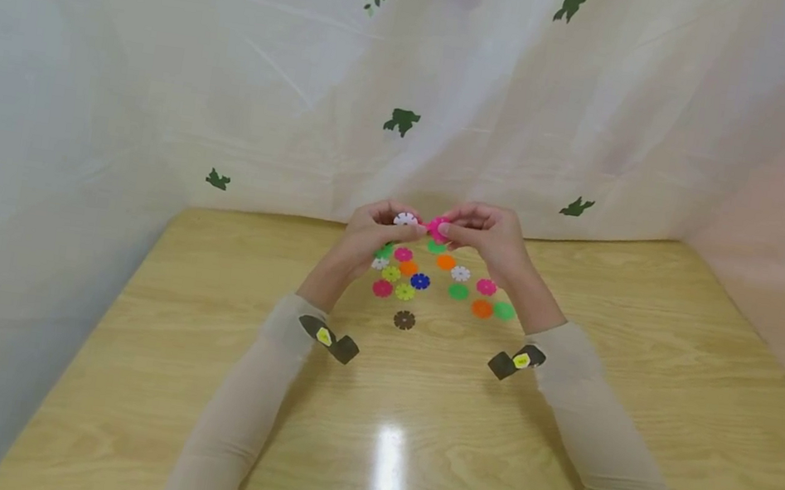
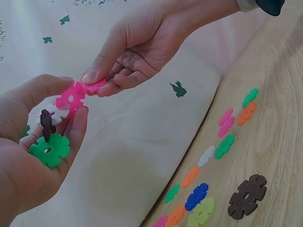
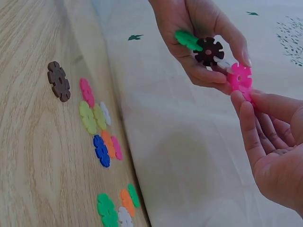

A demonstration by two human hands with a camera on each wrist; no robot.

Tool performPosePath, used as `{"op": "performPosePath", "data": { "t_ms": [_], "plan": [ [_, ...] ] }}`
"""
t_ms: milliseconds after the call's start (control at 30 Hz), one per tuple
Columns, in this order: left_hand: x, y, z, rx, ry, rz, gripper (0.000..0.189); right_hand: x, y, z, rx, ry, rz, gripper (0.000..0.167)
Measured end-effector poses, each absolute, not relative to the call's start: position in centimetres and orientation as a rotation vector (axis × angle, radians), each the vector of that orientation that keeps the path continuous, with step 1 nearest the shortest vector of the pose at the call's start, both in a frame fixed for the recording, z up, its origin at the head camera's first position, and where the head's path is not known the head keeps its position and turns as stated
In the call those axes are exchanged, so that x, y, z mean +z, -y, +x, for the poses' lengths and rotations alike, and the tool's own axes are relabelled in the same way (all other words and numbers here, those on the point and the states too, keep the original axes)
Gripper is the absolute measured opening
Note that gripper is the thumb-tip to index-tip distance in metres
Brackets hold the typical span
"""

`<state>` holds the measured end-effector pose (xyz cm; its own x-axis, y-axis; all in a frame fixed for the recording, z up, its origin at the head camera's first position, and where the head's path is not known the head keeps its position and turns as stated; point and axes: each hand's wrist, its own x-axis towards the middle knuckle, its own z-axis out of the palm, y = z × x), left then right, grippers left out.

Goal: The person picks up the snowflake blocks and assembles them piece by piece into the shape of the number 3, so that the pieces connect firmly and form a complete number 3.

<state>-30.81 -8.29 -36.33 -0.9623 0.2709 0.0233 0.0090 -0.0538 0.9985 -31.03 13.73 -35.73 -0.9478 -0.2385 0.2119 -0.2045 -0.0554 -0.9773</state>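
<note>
Above the far part of the table, my left hand (image 1: 362, 236) pinches a pink notched plastic disc (image 2: 64, 102) between thumb and fingers. Linked to it are a white disc (image 2: 58, 113), a brown disc (image 3: 203, 57) and a green disc (image 2: 58, 150), which hang by the left palm. My right hand (image 1: 497, 239) pinches a second pink disc (image 2: 98, 87) by thumb and fingertips. The two pink discs meet edge to edge at an angle; how deep their notches sit in each other is hidden by the fingers.
Below the hands, loose discs lie on the wooden table (image 1: 192, 384): a blue one (image 1: 420, 281), several green, orange, yellow, white and pink ones, and a brown disc (image 2: 236, 208) nearest to me. A pale curtain (image 1: 287, 138) with leaf and bird prints stands behind the table's far edge.
</note>
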Motion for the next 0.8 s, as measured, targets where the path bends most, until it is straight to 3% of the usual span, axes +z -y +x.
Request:
{"op": "performPosePath", "data": {
  "t_ms": [567, 800],
  "plan": [
    [-36.7, 6.8, -30.4, 2.293, -1.961, 0.35, 0.015, -36.5, -12.5, -30.9, -2.44, -2.066, -0.462, 0.01],
    [-36.6, 7.4, -30.8, 2.154, -1.931, 0.518, 0.033, -36.2, -13.1, -31.2, -2.285, -2.149, -0.497, 0.013]
  ]
}}
